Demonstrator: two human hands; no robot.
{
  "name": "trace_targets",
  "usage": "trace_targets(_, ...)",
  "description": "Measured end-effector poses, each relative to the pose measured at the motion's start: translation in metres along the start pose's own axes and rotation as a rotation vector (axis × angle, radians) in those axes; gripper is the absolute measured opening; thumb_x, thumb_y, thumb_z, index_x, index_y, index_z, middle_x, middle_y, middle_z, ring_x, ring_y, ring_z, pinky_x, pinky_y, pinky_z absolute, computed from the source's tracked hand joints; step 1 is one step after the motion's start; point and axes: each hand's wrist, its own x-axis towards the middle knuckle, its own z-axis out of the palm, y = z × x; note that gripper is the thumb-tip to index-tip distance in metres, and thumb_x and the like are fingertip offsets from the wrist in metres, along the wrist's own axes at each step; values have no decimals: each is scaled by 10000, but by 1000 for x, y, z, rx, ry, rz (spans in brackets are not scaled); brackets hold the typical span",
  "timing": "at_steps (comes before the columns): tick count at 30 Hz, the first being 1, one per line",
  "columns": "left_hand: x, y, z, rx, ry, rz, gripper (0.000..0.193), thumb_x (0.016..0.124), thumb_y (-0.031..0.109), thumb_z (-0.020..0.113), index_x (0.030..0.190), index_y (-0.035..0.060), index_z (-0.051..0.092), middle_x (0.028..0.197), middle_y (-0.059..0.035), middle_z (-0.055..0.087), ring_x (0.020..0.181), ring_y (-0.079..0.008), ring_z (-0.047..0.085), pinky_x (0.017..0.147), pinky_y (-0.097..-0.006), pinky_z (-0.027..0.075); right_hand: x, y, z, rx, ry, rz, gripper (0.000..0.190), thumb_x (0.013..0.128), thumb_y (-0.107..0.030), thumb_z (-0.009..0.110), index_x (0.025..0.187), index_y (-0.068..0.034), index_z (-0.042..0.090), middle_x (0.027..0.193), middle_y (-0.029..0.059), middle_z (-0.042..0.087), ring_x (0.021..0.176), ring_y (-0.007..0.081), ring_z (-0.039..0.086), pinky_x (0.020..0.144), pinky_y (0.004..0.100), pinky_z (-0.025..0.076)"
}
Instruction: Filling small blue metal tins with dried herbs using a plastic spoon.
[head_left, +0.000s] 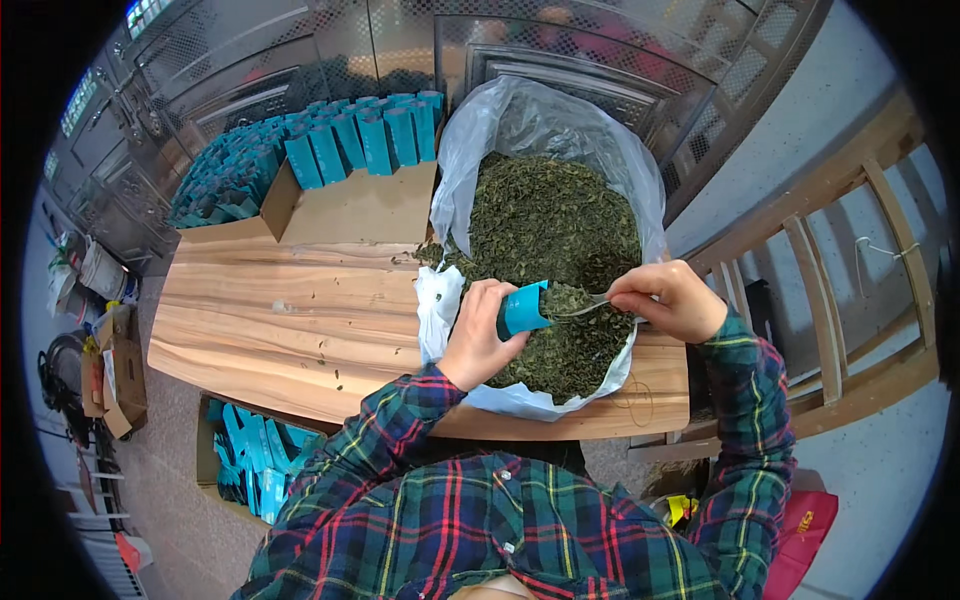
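Note:
My left hand (484, 330) holds a small teal packet (523, 309) on its side, its mouth facing right. In my right hand (664, 300) is the handle of a metal spoon (592, 306), whose front end lies at the packet's mouth with dried leaves on it. Both hands are over a large clear plastic bag (649, 157) filled with dried green leaves (551, 217). Behind and to the left, many upright teal packets (364, 139) stand in rows on a cardboard sheet (360, 206), beside a cardboard box (274, 210) crowded with more of them.
Leaf crumbs lie scattered over the wooden table (300, 315). A white plastic bag (439, 300) sits by the leaf bag. Below the table's left edge, a box (206, 450) holds flat teal packets (262, 457). A wooden ladder-like frame (814, 300) stands at right; a metal door (360, 45) is behind.

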Motion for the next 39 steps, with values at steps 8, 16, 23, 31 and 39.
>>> trace_targets(8,2,9,4,46,-53,52,498,605,27,693,1043,22,456,1033,-171,447,988,-338,458,842,-369,405,29,-11,3,-73,-295,-80,117,814,-108,584,843,4,605,690,113,610,621,226,604,581,294,476)
trace_targets(16,2,15,11,-110,-11,61,530,611,45,710,1063,23,434,1028,-167,439,991,-337,451,860,-380,384,36,-11,6,508,-188,331,233,897,-191,499,911,22,592,636,39,593,570,96,590,522,201,486)
trace_targets(23,-1,13,10,-187,-11,-68,530,618,76,722,1063,19,440,1036,-161,452,1011,-317,450,878,-357,377,9,-5,3,770,-19,412,247,904,-223,483,953,-1,580,657,59,601,566,114,597,527,211,499)
trace_targets(31,-2,12,16,-247,-48,-129,551,631,97,736,1089,12,442,1056,-123,453,997,-248,468,877,-328,392,-35,36,36,1207,445,323,237,911,-216,470,960,2,552,630,86,592,506,153,569,489,253,487)
trace_targets(39,-3,21,18,-233,-97,-211,600,643,98,751,1146,14,434,1055,-88,460,995,-187,497,876,-315,412,-43,29,55,1213,550,278,240,911,-229,472,961,-12,562,631,70,599,523,144,584,492,245,492)
